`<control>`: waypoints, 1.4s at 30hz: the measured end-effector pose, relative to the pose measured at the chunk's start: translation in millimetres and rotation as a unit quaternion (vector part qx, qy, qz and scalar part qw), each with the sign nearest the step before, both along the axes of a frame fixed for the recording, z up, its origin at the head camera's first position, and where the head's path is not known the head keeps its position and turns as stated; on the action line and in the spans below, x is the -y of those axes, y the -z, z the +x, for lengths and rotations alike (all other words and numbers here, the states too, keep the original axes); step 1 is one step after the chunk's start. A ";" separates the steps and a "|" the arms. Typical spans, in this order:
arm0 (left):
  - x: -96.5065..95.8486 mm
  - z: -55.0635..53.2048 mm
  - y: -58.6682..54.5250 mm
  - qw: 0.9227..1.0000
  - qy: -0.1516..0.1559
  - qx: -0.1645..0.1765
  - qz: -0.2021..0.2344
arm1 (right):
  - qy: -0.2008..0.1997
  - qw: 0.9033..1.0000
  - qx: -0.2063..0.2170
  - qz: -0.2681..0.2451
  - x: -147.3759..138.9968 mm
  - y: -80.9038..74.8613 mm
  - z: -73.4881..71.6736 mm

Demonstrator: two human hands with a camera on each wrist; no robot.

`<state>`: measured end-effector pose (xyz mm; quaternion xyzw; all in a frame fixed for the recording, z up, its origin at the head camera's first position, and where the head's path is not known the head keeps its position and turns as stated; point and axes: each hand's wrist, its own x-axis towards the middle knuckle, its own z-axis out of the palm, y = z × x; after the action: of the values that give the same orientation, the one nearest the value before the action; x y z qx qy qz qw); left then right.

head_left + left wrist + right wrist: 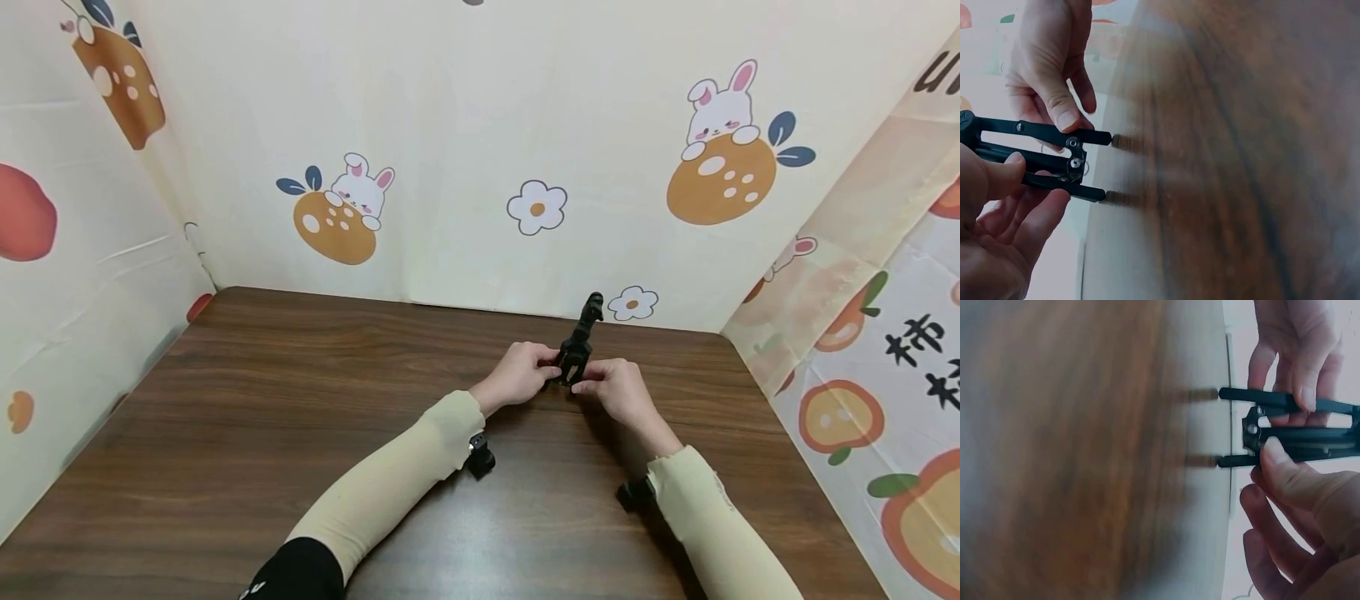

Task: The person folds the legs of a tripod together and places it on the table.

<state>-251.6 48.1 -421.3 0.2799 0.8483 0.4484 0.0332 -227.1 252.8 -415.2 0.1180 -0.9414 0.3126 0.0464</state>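
A small black tripod (576, 350) stands upright near the back edge of the table, its head leaning slightly right. Its legs are close together, joined by a small hinged brace (1075, 153) with round rivets. My left hand (519, 372) pinches one leg between thumb and fingertips from the left. From the other side, my right hand (619, 390) pinches another leg, the thumb lying along it in the right wrist view. Two leg tips (1227, 461) meet or nearly meet the tabletop; I cannot tell if they bear on it. The third leg is partly hidden.
The brown wood-grain table (300, 400) reaches back to a pale printed curtain (450, 150) with rabbits, fruit and flowers. More printed cloth hangs at the left and right. A small black camera is strapped at each wrist, over the pale sleeves (405, 458).
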 end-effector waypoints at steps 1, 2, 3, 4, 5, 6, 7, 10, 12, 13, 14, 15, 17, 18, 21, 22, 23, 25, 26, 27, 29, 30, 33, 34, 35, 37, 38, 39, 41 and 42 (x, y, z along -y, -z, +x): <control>-0.2 -0.5 0.0 1.000 0.001 -0.009 -0.006 | 0.005 1.000 -0.003 0.000 -0.9 -0.2 -1.4; -0.4 -0.9 -0.4 1.000 0.001 -0.018 -0.012 | 0.011 1.000 -0.005 0.000 -2.0 -0.2 -3.2; -0.5 -1.1 -0.8 1.000 0.002 -0.025 -0.016 | 0.014 1.000 -0.005 0.000 -3.5 -0.3 -5.0; -0.6 -1.2 -1.3 0.999 0.003 -0.032 -0.019 | 0.020 1.000 -0.002 -0.002 -5.0 -0.1 -6.9; -0.8 -1.1 -2.2 0.999 0.003 -0.037 -0.021 | 0.024 1.000 0.002 -0.003 -6.4 -0.1 -8.8; -0.7 -1.0 -3.3 0.999 0.003 -0.041 -0.024 | 0.029 1.000 0.007 -0.006 -7.8 0.0 -10.8; -0.7 -0.9 -4.5 0.999 0.003 -0.044 -0.026 | 0.033 0.999 0.011 -0.009 -8.9 0.1 -12.6; -0.6 -0.9 -7.3 0.998 0.002 -0.047 -0.028 | 0.035 0.999 0.025 -0.019 -11.3 0.1 -17.0; -0.6 -1.6 -8.4 0.999 0.003 -0.046 -0.029 | 0.038 0.999 0.027 -0.021 -12.4 -0.1 -19.4; -0.8 -1.9 -8.6 0.999 0.004 -0.045 -0.027 | 0.038 0.999 0.028 -0.023 -12.8 -0.2 -20.5; -1.1 -2.4 -8.5 0.999 0.005 -0.044 -0.026 | 0.038 0.999 0.030 -0.024 -13.5 0.0 -21.6; -1.2 -2.8 -8.4 0.999 0.007 -0.044 -0.026 | 0.038 0.999 0.031 -0.023 -14.2 0.0 -22.6; -2.0 -3.8 -7.8 0.998 0.010 -0.048 -0.026 | 0.039 0.998 0.036 -0.021 -15.5 0.3 -24.4; -2.3 -4.3 -7.4 0.999 0.012 -0.047 -0.025 | 0.037 0.998 0.039 -0.021 -16.4 0.6 -25.3; -2.3 -5.6 -6.7 0.999 0.015 -0.036 -0.021 | 0.035 0.998 0.052 -0.022 -18.9 2.3 -27.3; -1.8 -5.7 -6.5 0.999 0.014 -0.028 -0.019 | 0.029 0.997 0.059 -0.026 -19.5 3.0 -27.6; -1.1 -6.0 -5.9 1.000 0.012 -0.018 -0.016 | 0.024 0.997 0.065 -0.033 -19.8 3.7 -27.7; 0.4 -5.9 -4.7 1.000 0.005 0.007 -0.006 | 0.009 0.996 0.074 -0.048 -20.2 5.8 -27.5; 0.8 -5.3 -3.8 1.000 0.001 0.020 0.000 | 0.000 0.995 0.081 -0.058 -21.2 7.2 -27.2; 1.0 -4.7 -2.5 0.999 -0.002 0.033 0.007 | -0.014 0.993 0.087 -0.072 -22.3 8.0 -26.2; 0.6 -3.9 0.6 0.998 -0.005 0.053 0.023 | -0.039 0.989 0.100 -0.104 -24.6 9.3 -23.8; 0.1 -3.3 1.4 0.998 -0.006 0.058 0.029 | -0.050 0.985 0.107 -0.123 -26.0 9.9 -22.8; -1.9 -2.4 3.1 0.997 -0.005 0.067 0.043 | -0.075 0.973 0.126 -0.177 -28.3 9.7 -19.7; -2.4 -2.3 3.4 0.997 -0.006 0.064 0.045 | -0.078 0.970 0.129 -0.189 -28.3 10.0 -19.1; -2.9 -2.3 3.7 0.997 -0.008 0.063 0.047 | -0.078 0.968 0.132 -0.200 -28.2 10.2 -18.8; -3.5 -2.2 4.7 0.997 -0.011 0.061 0.051 | -0.077 0.968 0.128 -0.204 -27.6 9.8 -17.5; -3.5 -2.0 5.4 0.997 -0.015 0.059 0.050 | -0.076 0.968 0.125 -0.202 -27.5 9.7 -17.0; -3.4 -1.9 6.2 0.997 -0.020 0.057 0.050 | -0.075 0.970 0.120 -0.199 -27.4 9.7 -16.4; -2.0 -1.7 8.0 0.997 -0.033 0.054 0.050 | -0.068 0.974 0.108 -0.187 -27.6 9.3 -15.3; -1.0 -1.7 8.4 0.997 -0.041 0.050 0.051 | -0.064 0.976 0.101 -0.180 -27.9 9.5 -14.9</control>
<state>-253.3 49.0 -429.7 0.2236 0.8325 0.5051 0.0433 -242.0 280.6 -424.6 0.1359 -0.8601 0.4892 -0.0487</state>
